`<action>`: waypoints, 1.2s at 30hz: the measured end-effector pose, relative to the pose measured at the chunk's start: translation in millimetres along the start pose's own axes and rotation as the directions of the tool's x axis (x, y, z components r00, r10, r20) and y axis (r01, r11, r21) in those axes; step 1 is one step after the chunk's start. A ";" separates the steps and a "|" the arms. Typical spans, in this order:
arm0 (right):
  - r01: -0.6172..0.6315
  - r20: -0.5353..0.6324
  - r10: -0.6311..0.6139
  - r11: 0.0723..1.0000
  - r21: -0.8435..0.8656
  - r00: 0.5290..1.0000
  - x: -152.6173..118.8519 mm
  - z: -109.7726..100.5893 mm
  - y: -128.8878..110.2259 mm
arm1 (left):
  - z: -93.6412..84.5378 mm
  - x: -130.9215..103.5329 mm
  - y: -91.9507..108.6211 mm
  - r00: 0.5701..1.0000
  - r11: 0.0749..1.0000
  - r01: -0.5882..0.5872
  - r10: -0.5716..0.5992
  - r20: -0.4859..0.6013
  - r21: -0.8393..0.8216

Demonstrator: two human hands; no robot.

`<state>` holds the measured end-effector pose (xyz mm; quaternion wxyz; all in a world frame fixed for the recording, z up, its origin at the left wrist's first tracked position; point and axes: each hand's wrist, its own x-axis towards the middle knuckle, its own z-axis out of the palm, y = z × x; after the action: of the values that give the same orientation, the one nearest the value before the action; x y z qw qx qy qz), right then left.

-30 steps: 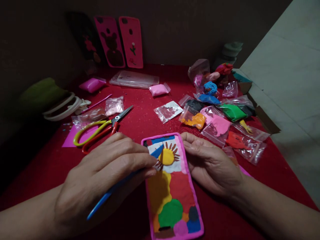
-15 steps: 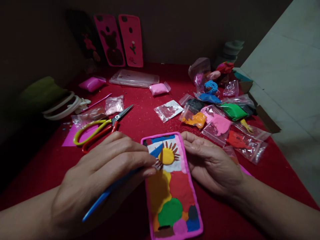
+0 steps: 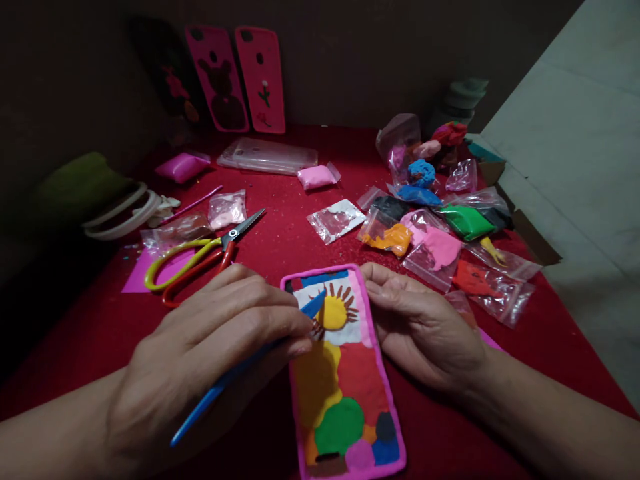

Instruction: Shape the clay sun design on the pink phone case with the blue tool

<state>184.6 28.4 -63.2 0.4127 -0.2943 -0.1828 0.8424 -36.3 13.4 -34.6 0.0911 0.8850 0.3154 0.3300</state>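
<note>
"Phone case (image 3: 364,377)?"
"Lower centre — gripped by its right edge in the right hand (image 3: 423,323), just under the blue tool (image 3: 203,405) pinched in the left hand (image 3: 215,340)."
"Around?"
"Red tabletop (image 3: 285,230) beneath, dark wall (image 3: 350,67) above — pale tiles (image 3: 580,107) at upper right."

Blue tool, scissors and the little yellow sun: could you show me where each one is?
Blue tool (image 3: 203,404): head view, on its handle.
Scissors (image 3: 233,233): head view, on the pivot.
Yellow sun (image 3: 334,313): head view, on its round middle.
</note>
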 end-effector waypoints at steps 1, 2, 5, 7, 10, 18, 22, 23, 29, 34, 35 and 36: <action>-0.002 -0.001 0.002 1.000 -0.003 1.000 0.2 0.1 0.0 | -0.3 0.1 0.3 1.000 1.000 0.004 -0.004 0.001 0.001; -0.004 -0.005 0.004 1.000 -0.003 1.000 0.4 0.1 -0.1 | -0.8 0.4 0.6 1.000 1.000 0.009 -0.009 0.002 0.003; -0.010 -0.009 0.010 1.000 0.007 1.000 1.0 0.1 0.0 | -2.0 1.9 0.3 1.000 1.000 0.001 -0.001 0.016 0.011; -0.010 -0.006 0.010 1.000 0.014 1.000 1.1 0.0 -0.2 | -2.3 2.2 -0.4 1.000 1.000 0.002 -0.002 0.012 0.012; -0.006 -0.007 0.006 1.000 0.016 1.000 1.0 -0.2 -0.9 | -2.6 0.9 -1.1 1.000 1.000 0.024 -0.024 0.004 0.007; -0.013 -0.002 0.013 1.000 0.011 1.000 0.4 1.2 -0.7 | -3.0 -0.1 -1.2 1.000 1.000 0.010 -0.010 0.025 0.000; -0.017 0.003 0.017 1.000 0.023 1.000 0.7 1.8 -0.1 | -1.7 0.9 -2.4 0.999 1.000 0.017 -0.017 0.034 0.002; -0.017 0.005 0.017 0.999 0.027 1.000 0.8 1.9 -0.2 | -1.5 1.0 -2.5 0.999 1.000 0.015 -0.015 0.039 -0.002; -0.013 0.004 0.013 1.000 0.028 1.000 0.6 1.4 -0.4 | 4.5 -4.2 1.5 0.997 0.997 0.076 -0.076 -0.021 -0.005; -0.015 -0.009 0.015 1.000 0.007 1.000 0.6 0.7 -0.4 | 14.9 -12.0 8.8 0.996 0.997 0.072 -0.073 -0.041 -0.013; -0.014 -0.008 0.014 1.000 0.005 1.000 0.6 0.6 -0.5 | 15.5 -12.3 9.5 0.996 0.997 0.072 -0.073 -0.042 -0.014; -0.015 -0.006 0.015 1.000 0.003 1.000 0.5 0.6 -0.5 | 15.3 -11.9 9.7 0.996 0.997 0.073 -0.073 -0.044 -0.014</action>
<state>184.3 29.0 -62.6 0.4075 -0.2977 -0.1779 0.8448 -28.6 -0.8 -49.0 0.1017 0.8648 0.3474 0.3481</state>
